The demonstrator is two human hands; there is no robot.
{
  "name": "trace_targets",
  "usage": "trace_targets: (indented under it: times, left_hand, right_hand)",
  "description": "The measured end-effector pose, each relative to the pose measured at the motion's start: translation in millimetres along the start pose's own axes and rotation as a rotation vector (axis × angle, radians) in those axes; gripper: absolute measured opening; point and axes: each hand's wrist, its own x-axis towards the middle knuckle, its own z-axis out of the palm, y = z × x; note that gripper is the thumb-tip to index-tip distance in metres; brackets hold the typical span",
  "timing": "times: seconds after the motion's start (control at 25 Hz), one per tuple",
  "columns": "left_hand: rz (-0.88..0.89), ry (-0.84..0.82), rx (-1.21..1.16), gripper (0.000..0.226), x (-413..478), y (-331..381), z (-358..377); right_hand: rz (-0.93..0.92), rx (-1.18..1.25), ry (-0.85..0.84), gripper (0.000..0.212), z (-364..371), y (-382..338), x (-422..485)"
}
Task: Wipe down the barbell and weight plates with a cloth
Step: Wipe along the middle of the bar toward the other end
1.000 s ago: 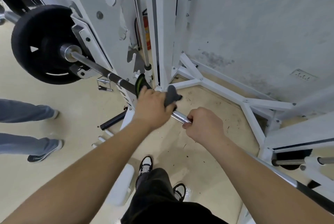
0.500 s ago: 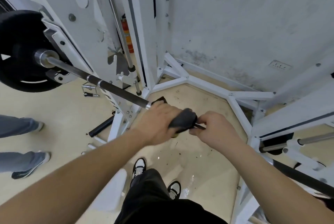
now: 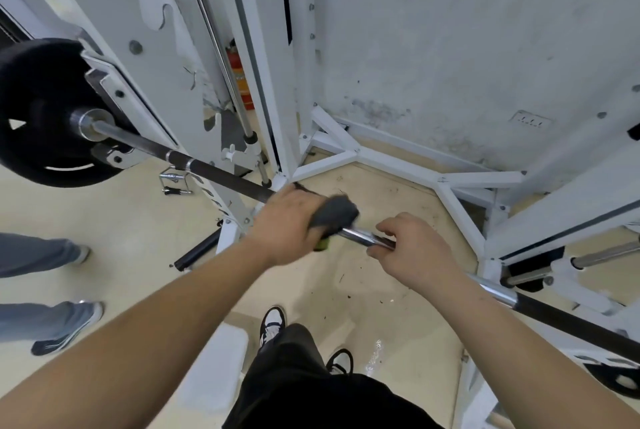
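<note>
The barbell runs from upper left to lower right across a white rack. A black weight plate sits on its left end; part of another plate shows at the lower right. My left hand grips a dark grey cloth with a green edge, wrapped round the bar near its middle. My right hand curls its fingers over the shiny chrome stretch just right of the cloth.
White rack uprights and floor braces stand close behind the bar, against a scuffed wall. Another person's legs stand at the left. A white bench pad and my own feet are below. A black handle lies on the floor.
My left hand has slid the cloth along the bar toward the middle and now back a little, leaving a gap of bare chrome between the cloth and my right hand.
</note>
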Motion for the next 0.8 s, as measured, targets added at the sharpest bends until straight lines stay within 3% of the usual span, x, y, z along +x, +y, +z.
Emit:
trace_targets:
  times: [0.12, 0.16, 0.24, 0.32, 0.36, 0.4, 0.48, 0.52, 0.68, 0.72, 0.8]
  left_hand:
    - [-0.375, 0.143, 0.098, 0.028, 0, 8, 3]
    - [-0.359, 0.172, 0.133, 0.031, 1, 27, 13]
    - [-0.069, 0.148, 0.076, 0.033, -3, 66, 31]
    - [0.196, 0.006, -0.001, 0.039, 1, 72, 28]
    - [0.196, -0.061, -0.019, 0.037, 10, 64, 19]
    - [0.086, -0.101, -0.021, 0.033, 18, 57, 13]
    - [-0.194, -0.063, 0.08, 0.033, 25, 54, 14]
    - [-0.217, -0.02, 0.162, 0.034, 25, 66, 18]
    - [0.206, -0.042, 0.062, 0.036, 8, 107, 42]
    - [0.228, -0.078, 0.01, 0.032, 15, 105, 38]
    - [0.082, -0.126, 0.001, 0.024, 30, 109, 32]
  right_hand:
    - [0.041, 0.03, 0.031, 0.045, -3, 11, -8]
    - [0.055, 0.034, 0.04, 0.044, -3, 17, -12]
    - [0.073, 0.018, 0.051, 0.038, -3, 28, -20]
    - [0.095, -0.006, 0.061, 0.036, -8, 38, -29]
    - [0.114, -0.013, 0.066, 0.041, -12, 44, -34]
    - [0.139, -0.024, 0.071, 0.047, -16, 50, -39]
    - [0.189, -0.062, 0.08, 0.055, -23, 63, -49]
    - [0.216, -0.088, 0.078, 0.058, -26, 71, -55]
    - [0.354, -0.162, -0.035, 0.07, -44, 104, -77]
    - [0.387, -0.187, -0.06, 0.066, -49, 114, -83]
    - [0.438, -0.223, -0.064, 0.045, -57, 131, -94]
